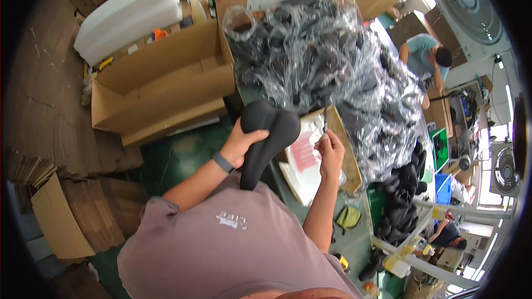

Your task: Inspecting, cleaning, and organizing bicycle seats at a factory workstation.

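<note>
Saddle (268, 138): nose toward shirt (221, 252), long axis slanted
Left hand (237, 142): clamped on wide end
Right hand (331, 149): pinching thin dark item (325, 117)

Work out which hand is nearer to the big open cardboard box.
Left: the left hand, holding the black saddle, is near the right end of the box; the right hand, over the tray, is farther right.

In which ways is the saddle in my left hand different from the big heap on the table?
The saddle is bare, while the heap is wrapped in clear plastic. The saddle is a single piece; the heap holds many. Your left hand grips the saddle, whereas the heap lies on the table. Both look dark.
</note>
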The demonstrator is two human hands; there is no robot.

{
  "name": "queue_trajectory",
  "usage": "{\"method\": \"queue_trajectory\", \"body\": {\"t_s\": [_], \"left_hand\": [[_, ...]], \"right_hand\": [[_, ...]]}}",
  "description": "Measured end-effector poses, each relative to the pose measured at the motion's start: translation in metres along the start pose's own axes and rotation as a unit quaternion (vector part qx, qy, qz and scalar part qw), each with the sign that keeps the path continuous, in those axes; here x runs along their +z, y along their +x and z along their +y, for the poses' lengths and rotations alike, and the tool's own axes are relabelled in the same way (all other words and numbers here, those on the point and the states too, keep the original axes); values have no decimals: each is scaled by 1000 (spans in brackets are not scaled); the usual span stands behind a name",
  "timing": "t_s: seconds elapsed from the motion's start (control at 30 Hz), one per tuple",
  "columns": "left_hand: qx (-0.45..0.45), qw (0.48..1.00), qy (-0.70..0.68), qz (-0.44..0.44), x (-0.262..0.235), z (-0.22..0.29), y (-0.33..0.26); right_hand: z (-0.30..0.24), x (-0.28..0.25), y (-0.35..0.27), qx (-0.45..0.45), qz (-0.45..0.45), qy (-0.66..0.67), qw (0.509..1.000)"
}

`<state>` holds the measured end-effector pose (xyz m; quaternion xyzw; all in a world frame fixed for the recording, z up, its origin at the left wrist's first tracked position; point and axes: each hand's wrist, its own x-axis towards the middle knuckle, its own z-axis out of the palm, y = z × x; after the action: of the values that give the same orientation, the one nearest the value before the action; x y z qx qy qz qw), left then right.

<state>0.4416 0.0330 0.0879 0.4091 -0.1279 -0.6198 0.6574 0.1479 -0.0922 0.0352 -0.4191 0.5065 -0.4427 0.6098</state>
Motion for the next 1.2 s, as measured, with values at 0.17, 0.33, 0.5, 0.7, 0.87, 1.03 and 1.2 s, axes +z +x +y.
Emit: {"method": "queue_trajectory", "body": {"t_s": [0.17,0.33,0.5,0.7,0.87,1.03,1.2], "left_hand": [[-51,998,-24,39,-65,44,12],[-10,995,-59,86,-132,101,58],[-17,991,-78,107,-197,173,93],[11,982,-105,154,-246,223,115],[19,978,-113,175,-274,243,127],[20,979,-111,168,-278,256,139],[12,991,-84,101,-239,274,159]], "right_hand": [[-50,118,38,-107,-71,-107,986],[-137,271,127,-335,-58,-257,905],[-242,446,223,-482,-25,-258,837],[-304,589,322,-513,-19,-289,808],[-322,646,368,-535,-15,-460,709],[-363,682,407,-521,-83,-587,614],[-334,693,454,-506,-144,-625,577]]}}
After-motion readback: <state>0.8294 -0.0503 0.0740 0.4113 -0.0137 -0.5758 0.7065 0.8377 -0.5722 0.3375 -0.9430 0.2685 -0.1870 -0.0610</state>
